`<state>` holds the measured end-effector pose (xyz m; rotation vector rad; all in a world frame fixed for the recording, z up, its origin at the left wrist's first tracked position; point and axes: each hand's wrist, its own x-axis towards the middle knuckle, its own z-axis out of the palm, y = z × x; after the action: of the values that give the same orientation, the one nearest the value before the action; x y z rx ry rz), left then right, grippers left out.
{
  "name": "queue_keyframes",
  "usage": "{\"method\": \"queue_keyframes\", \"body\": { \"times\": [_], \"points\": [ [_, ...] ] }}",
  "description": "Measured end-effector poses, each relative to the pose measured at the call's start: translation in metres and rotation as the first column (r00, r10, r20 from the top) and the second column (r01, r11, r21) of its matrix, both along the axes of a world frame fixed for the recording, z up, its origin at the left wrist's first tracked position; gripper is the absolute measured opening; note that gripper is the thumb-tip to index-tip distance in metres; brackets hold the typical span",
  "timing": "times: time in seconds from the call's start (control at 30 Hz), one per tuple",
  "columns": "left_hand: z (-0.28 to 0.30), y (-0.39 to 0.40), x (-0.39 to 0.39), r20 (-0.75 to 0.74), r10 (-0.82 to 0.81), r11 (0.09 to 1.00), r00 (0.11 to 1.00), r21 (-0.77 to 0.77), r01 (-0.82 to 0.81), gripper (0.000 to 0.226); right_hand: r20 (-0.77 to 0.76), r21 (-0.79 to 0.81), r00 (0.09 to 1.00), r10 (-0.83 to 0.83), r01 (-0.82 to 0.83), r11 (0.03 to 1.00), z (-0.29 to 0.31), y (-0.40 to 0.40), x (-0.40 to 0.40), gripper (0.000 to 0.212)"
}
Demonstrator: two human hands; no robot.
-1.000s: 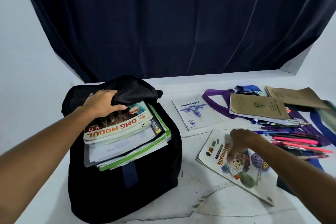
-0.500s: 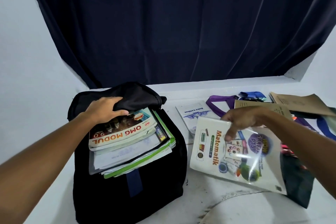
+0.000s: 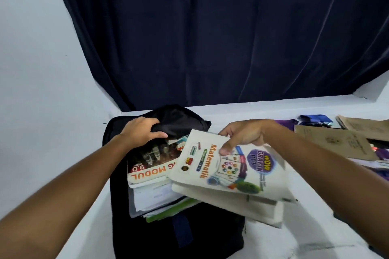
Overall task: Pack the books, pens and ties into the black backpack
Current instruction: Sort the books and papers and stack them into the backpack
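Note:
The black backpack [image 3: 147,235] lies open on the white table, with a stack of books in its mouth; the red-and-white "OMG MODUL" book [image 3: 150,171] is on top. My left hand [image 3: 141,131] grips the backpack's black top flap [image 3: 179,121] and holds it back. My right hand [image 3: 244,135] pinches the top edge of the white "Matematik" book [image 3: 227,172], which hangs tilted over the right side of the stack and the backpack's opening.
At the far right lie brown paper-covered books [image 3: 334,142], a purple tie [image 3: 284,123], a blue tie [image 3: 315,118] and more items cut off by the frame edge. A dark curtain [image 3: 210,38] hangs behind the table.
My right hand lifted the Matematik book off the table and carried it left, over the backpack's opening. My left hand stayed on the flap.

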<state>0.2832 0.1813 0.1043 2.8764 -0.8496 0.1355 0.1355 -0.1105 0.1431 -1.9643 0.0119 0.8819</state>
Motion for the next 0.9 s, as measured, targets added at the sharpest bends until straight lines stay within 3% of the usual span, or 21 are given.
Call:
{"method": "queue_keyframes", "body": {
  "times": [0.1, 0.2, 0.37, 0.43, 0.5, 0.57, 0.6, 0.67, 0.73, 0.8, 0.9],
  "points": [
    [0.014, 0.002, 0.010, -0.032, -0.051, 0.996, 0.998, -0.068, 0.049, 0.044, 0.007, 0.083, 0.988, -0.153, 0.152, 0.985, -0.024, 0.037, 0.019, 0.037],
    [0.030, 0.007, 0.026, -0.060, -0.089, 0.990, 0.994, -0.119, 0.081, 0.042, 0.075, 0.124, 0.956, -0.283, 0.272, 0.954, -0.045, 0.069, 0.037, 0.017],
    [0.052, 0.006, 0.040, -0.044, -0.119, 0.990, 0.992, -0.079, 0.115, 0.047, 0.221, 0.228, 0.825, -0.519, 0.474, 0.850, -0.053, 0.102, 0.060, 0.029],
    [0.055, 0.003, 0.043, -0.029, -0.128, 0.990, 0.991, -0.061, 0.126, 0.049, 0.341, 0.163, 0.763, -0.550, 0.528, 0.833, -0.054, 0.114, 0.065, 0.032],
    [0.056, 0.002, 0.046, -0.020, -0.131, 0.990, 0.991, -0.057, 0.130, 0.050, 0.542, -0.160, 0.753, -0.372, 0.527, 0.834, -0.053, 0.127, 0.065, 0.046],
    [0.056, 0.003, 0.048, -0.019, -0.136, 0.989, 0.991, -0.064, 0.135, 0.050, 0.645, -0.567, 0.764, -0.013, 0.490, 0.663, -0.051, 0.141, 0.055, 0.049],
    [0.055, 0.004, 0.049, -0.020, -0.139, 0.988, 0.990, -0.070, 0.137, 0.049, 0.640, -0.687, 0.753, 0.152, 0.473, 0.552, -0.051, 0.146, 0.052, 0.049],
    [0.055, 0.004, 0.050, -0.016, -0.145, 0.987, 0.989, -0.077, 0.144, 0.049, 0.633, -0.761, 0.676, 0.377, 0.452, 0.466, -0.049, 0.150, 0.043, 0.050],
    [0.054, 0.005, 0.052, -0.009, -0.148, 0.986, 0.989, -0.078, 0.147, 0.050, 0.620, -0.763, 0.611, 0.492, 0.326, 0.558, -0.052, 0.149, 0.034, 0.055],
    [0.053, 0.005, 0.053, -0.013, -0.153, 0.985, 0.988, -0.080, 0.151, 0.049, 0.556, -0.753, 0.646, 0.522, 0.126, 0.646, -0.061, 0.150, 0.022, 0.073],
    [0.054, 0.003, 0.055, -0.027, -0.161, 0.984, 0.987, -0.085, 0.158, 0.051, 0.484, -0.770, 0.666, 0.567, 0.017, 0.638, -0.082, 0.155, 0.012, 0.098]
  ]
}}
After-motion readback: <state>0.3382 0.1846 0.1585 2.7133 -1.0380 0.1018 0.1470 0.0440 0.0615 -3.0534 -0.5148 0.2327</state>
